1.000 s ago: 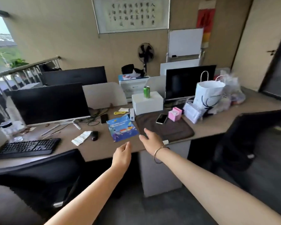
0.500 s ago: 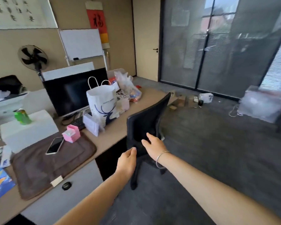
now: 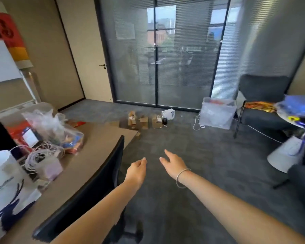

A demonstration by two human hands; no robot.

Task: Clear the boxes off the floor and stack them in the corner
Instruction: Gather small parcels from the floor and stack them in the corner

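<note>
Since the earlier frames our view has swung right, away from the monitors and keyboard, and the glass partition (image 3: 165,55) now fills the far side; the hands have come off the worktop (image 3: 95,138) edge and hang over open carpet (image 3: 209,173).

Left hand (image 3: 136,170): fingers relaxed, slightly bent, grip released, holding nothing. Right hand (image 3: 173,163): fingers spread forward, grip also released, bracelet (image 3: 181,177) at the wrist.

Task items: a cluster of small brown cardboard boxes (image 3: 143,121) sits on the floor near the foot of the partition, beyond the end of the worktop, with a white box (image 3: 168,114) just beside them to the right. All lie well apart from both hands. A small dark object sits between the brown and white boxes; we cannot identify it.

Handling judgement: the boxes look small, stiff and probably light. Some flaps appear open, so we would take each by opposite side walls, not by the flaps, and keep it level. Stack larger ones lowest.

Nothing has been lifted yet.
</note>
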